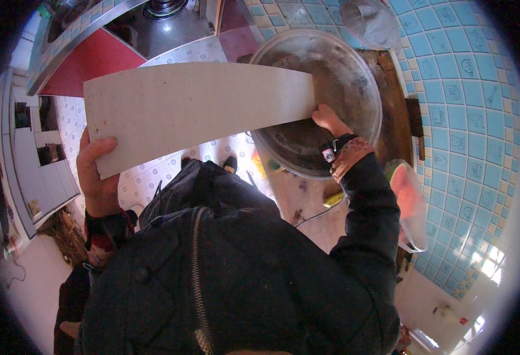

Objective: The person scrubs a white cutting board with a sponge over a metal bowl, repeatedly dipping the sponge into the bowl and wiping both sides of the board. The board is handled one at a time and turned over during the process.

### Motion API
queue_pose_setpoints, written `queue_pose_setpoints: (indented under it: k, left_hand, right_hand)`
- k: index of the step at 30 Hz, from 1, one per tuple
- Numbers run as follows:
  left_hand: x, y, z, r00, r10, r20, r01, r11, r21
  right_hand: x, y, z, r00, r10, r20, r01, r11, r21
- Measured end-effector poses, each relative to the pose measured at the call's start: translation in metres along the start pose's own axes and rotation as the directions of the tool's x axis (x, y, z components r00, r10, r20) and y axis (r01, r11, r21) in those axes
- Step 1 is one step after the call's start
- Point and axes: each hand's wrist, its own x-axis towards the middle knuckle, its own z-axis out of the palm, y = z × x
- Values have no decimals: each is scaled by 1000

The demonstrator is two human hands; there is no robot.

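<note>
A long pale, flat board (193, 100) stretches across the view in front of me, with a few small dark specks on its face. My left hand (98, 166) grips its near left corner, thumb on top and the fingers mostly hidden beneath. At the other end, my right hand (329, 120) is closed at the lower right corner of the board. That end reaches over a large round basin (378, 104), whose inside looks brownish and worn. The board hides part of the basin's left side.
The basin stands on a wooden surface (311, 195) beside a blue tiled wall (459, 106). Cut watermelon (405, 186) in a plastic bag lies by my right arm, near a yellow object (334, 199). A red cabinet panel (95, 62) is at upper left, above patterned floor (71, 120).
</note>
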Motion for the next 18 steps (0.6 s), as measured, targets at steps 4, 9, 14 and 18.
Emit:
queue_pose_setpoints:
  k: [4,9,14,18]
  left_hand:
    - [2,-1,-2,998,-46,46,50,995,-83]
    - [-2,0,1,1000,-3,9,3,1000,7]
    - [-4,5,5,998,33,48,-35,999,35]
    - [-5,7,10,998,21,58,-22,1000,9]
  right_hand:
    - [-28,-35,7,991,-127,-33,122,986,-114]
    - [-28,-19,13,992,-59,-114,69,994,87]
    - [15,1,-4,978,169,-124,-158,983,95]
    - [1,-82,4,706,-322,-631,507,852,132]
